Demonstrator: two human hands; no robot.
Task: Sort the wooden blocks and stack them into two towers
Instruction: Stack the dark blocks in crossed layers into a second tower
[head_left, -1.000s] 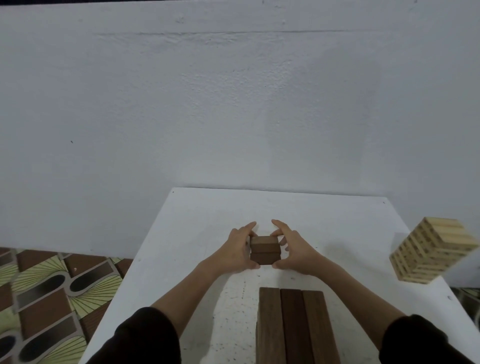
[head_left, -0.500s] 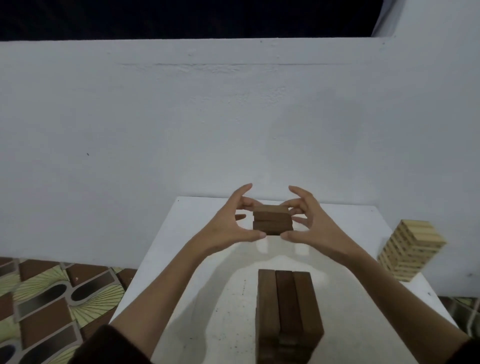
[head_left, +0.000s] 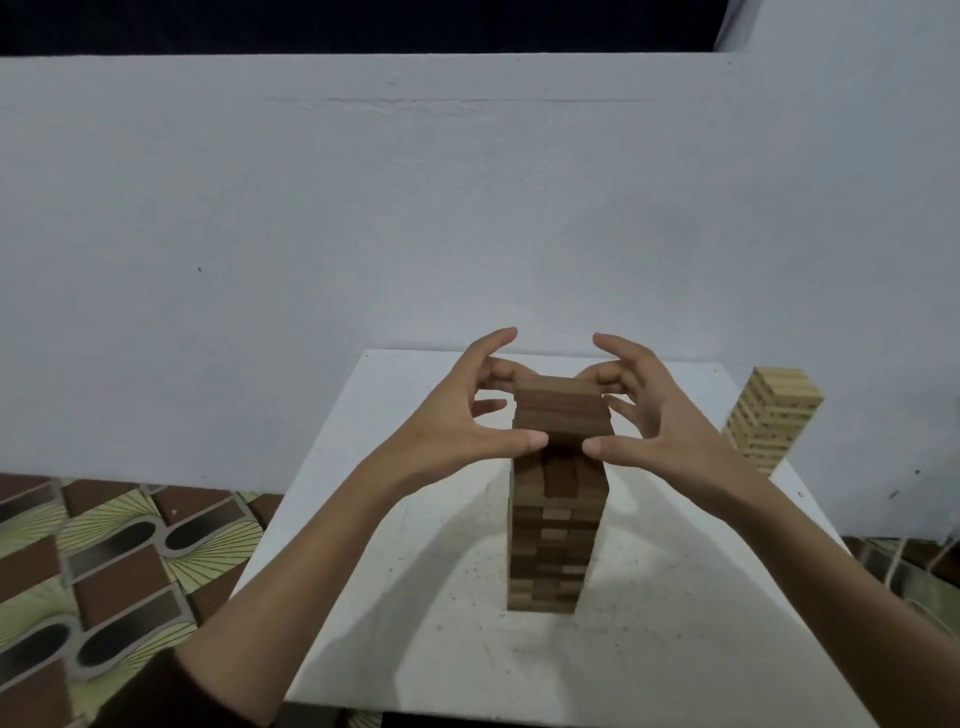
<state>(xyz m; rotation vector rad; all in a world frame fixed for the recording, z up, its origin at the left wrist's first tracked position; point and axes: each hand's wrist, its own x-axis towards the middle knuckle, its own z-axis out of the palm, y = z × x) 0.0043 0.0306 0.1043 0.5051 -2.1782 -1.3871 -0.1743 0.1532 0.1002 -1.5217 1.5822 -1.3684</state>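
White table (head_left: 675, 623), dark blocks (head_left: 558, 410) between fingers (head_left: 524, 441)

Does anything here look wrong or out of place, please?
Two things. Several block ends in the dark tower look paler than the rest, as if light blocks were mixed in; it may be only end grain. The light tower stands very near the table's right edge.

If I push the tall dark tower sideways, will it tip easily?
Likely yes: the dark tower is tall on a narrow base. Its separate layers may slide. The left hand and right hand grip only the top blocks.
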